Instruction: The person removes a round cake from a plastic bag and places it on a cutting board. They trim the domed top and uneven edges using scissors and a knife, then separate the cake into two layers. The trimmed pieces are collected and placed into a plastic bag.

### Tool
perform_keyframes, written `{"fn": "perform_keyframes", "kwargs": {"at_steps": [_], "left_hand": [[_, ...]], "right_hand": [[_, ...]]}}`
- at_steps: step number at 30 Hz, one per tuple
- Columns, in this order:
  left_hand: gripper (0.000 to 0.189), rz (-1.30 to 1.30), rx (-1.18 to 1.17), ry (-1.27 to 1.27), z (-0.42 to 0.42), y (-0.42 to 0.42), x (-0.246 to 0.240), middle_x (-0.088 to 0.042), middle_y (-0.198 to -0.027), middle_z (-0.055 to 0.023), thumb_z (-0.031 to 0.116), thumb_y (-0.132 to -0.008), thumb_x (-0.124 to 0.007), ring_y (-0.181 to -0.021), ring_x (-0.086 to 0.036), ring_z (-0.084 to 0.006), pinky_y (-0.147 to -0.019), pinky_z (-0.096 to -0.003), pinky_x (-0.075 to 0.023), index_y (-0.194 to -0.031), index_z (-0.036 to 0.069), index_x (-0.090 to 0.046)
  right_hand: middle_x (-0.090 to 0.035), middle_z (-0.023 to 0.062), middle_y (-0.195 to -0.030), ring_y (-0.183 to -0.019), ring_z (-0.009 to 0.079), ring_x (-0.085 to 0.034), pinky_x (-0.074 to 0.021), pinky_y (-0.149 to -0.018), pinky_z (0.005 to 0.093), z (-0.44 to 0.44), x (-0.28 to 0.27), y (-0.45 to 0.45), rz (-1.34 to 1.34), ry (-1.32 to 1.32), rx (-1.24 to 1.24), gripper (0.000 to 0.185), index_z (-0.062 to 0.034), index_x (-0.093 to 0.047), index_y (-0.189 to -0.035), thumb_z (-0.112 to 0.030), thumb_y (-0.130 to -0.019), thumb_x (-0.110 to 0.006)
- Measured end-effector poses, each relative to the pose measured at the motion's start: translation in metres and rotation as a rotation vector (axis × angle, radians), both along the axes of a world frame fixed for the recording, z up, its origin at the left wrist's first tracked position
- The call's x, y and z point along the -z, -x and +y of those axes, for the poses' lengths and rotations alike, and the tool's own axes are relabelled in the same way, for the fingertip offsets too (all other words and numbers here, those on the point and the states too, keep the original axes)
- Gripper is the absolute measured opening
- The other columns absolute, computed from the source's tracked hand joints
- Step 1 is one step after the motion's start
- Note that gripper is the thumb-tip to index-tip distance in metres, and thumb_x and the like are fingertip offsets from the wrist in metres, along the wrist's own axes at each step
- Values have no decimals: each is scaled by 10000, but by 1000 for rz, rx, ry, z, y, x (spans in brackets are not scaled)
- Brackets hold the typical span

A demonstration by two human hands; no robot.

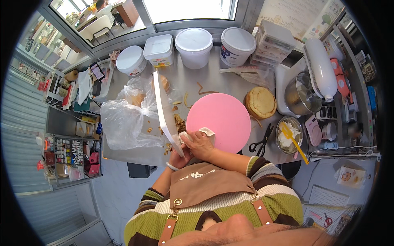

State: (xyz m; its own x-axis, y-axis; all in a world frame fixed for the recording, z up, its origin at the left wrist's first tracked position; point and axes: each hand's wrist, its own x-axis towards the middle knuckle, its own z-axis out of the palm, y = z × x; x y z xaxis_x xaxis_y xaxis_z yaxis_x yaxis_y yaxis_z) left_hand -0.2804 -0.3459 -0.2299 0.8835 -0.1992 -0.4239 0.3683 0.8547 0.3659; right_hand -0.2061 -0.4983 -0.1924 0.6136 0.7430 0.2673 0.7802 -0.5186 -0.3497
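Observation:
My left hand grips the near end of a white board, which is tipped up on edge so that I see it almost side-on. In my right hand is a crumpled pale cloth or paper towel, against the board's right side. A pink round disc lies just right of that hand, its near left edge partly behind my arm. Brown cake crumbs are scattered on the metal worktop between board and disc. Whatever supports the disc is hidden.
Left of the board lie clear plastic bags with baked pieces inside. A round cake, black scissors and a cream bowl with a yellow spatula are to the right. A stand mixer and white tubs stand behind.

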Motion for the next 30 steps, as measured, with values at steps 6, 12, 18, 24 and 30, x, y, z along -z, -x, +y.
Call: {"fn": "perform_keyframes", "kwargs": {"at_steps": [6, 12, 18, 24, 30], "left_hand": [[499, -160, -13, 147, 3, -10, -16, -623, -1386, -87, 641, -1027, -487, -1353, -513, -260, -1147, -513, -397, -887, 186, -637], [712, 40, -62, 15, -9, -13, -19, -647, -1242, -82, 860, -864, -499, -1311, -520, -252, -1175, -502, -376, -758, 158, -559], [714, 16, -79, -17, -11, -11, -17, -645, -1264, -90, 855, -859, -514, -1304, -518, -252, -1185, -478, -364, -748, 152, -569], [695, -59, -86, 133, 14, -30, 5, -645, -1271, -145, 818, -897, -521, -1247, -561, -282, -1138, -447, -420, -748, 146, -614], [697, 13, -160, -24, 15, -64, 0, -676, -1283, -140, 837, -869, -541, -1229, -589, -273, -1068, -408, -470, -747, 157, -641]], "right_hand": [[-566, 107, -1188, -987, 277, -655, -570, -754, 414, -42, 6, -10, -10, -99, 46, 524, -258, -633, -1398, -218, -877, -679], [-557, 144, -1118, -929, 356, -663, -596, -722, 460, -160, -12, 8, -70, 22, 338, 538, -249, -640, -1411, -64, -907, -609], [-579, 162, -1204, -998, 365, -647, -597, -801, 488, -226, -64, -10, 68, -27, 727, 516, -181, -627, -1401, -58, -900, -609], [-640, 115, -1234, -1035, 315, -667, -548, -809, 508, -52, -33, -2, -78, -107, 37, 368, -228, -691, -1274, -150, -922, -619], [-633, 134, -1210, -990, 343, -692, -606, -871, 466, -56, 21, -86, 105, 19, 293, 573, -292, -604, -1414, -91, -880, -655]]}}
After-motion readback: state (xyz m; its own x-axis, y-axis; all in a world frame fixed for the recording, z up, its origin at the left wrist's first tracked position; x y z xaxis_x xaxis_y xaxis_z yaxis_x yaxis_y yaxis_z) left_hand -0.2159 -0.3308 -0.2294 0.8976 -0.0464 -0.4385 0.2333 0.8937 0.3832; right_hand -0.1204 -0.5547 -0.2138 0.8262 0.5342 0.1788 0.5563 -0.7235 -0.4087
